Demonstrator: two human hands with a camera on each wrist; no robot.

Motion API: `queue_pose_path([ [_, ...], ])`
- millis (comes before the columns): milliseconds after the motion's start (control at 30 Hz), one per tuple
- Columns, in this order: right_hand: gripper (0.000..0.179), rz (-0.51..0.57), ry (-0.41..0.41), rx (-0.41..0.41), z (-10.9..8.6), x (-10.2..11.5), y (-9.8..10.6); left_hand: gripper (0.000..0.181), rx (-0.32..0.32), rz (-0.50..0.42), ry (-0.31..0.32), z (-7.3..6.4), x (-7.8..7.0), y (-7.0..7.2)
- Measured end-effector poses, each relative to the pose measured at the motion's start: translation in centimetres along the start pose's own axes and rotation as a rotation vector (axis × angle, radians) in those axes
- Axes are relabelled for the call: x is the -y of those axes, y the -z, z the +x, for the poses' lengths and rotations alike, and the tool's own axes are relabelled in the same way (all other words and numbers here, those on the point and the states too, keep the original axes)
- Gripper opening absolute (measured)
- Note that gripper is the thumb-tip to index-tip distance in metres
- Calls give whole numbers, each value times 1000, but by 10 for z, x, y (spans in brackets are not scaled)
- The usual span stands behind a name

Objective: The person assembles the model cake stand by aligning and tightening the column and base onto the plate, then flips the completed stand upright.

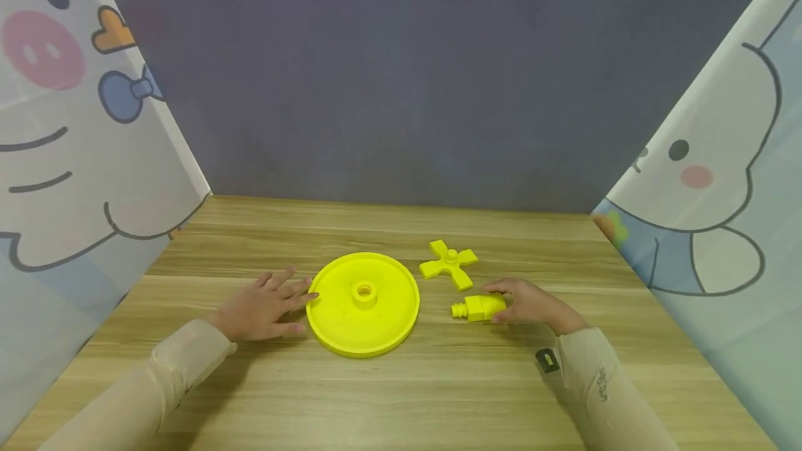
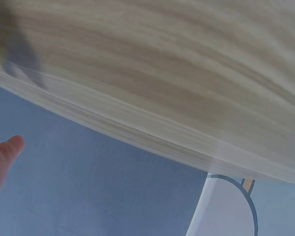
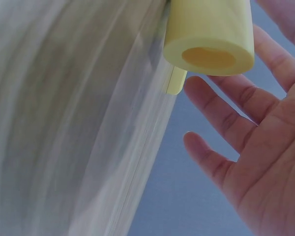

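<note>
A round yellow plate-like disc [image 1: 351,336] with a raised rim and a hollow central hub lies on the wooden table. My left hand [image 1: 263,307] is spread at its left side, with fingertips overlapping the rim in the head view. To the disc's right is a yellow connector piece [image 1: 481,307] with a threaded end pointing left. My right hand [image 1: 529,303] reaches around its right end, thumb and fingers on opposite sides. In the right wrist view, the connector's hollow round end [image 3: 209,34] shows beside loosely extended fingers. A yellow cross-shaped piece [image 1: 450,263] with a central peg lies behind the connector.
The wooden table [image 1: 376,406] meets a dark grey panel [image 1: 401,75] at the back. Cartoon-printed cloth walls stand at the left [image 1: 81,179] and right [image 1: 708,193]. A small black item [image 1: 547,360] shows beside the right sleeve cuff.
</note>
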State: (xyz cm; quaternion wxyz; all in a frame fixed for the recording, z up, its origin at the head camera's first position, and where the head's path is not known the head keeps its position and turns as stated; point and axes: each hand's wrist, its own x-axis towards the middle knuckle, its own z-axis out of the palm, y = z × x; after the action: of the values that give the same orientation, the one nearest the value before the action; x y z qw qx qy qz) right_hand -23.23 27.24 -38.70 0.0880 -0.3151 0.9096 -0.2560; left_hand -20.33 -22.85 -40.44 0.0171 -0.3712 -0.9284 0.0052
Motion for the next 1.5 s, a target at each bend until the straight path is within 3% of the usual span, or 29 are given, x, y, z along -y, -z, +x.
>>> queue_pose_path([
  [533, 51, 32, -81, 59, 5, 1, -3, 66, 27, -49, 16, 1, -2, 0],
  [767, 49, 17, -73, 70, 8, 0, -2, 68, 48, -123, 94, 7, -8, 0],
  [1167, 50, 12, -61, 75, 10, -3, -3, 76, 52, -92, 190, 13, -20, -4],
  [1500, 50, 8, -50, 76, 11, -5, -5, 80, 56, -94, 182, 18, -15, -3],
])
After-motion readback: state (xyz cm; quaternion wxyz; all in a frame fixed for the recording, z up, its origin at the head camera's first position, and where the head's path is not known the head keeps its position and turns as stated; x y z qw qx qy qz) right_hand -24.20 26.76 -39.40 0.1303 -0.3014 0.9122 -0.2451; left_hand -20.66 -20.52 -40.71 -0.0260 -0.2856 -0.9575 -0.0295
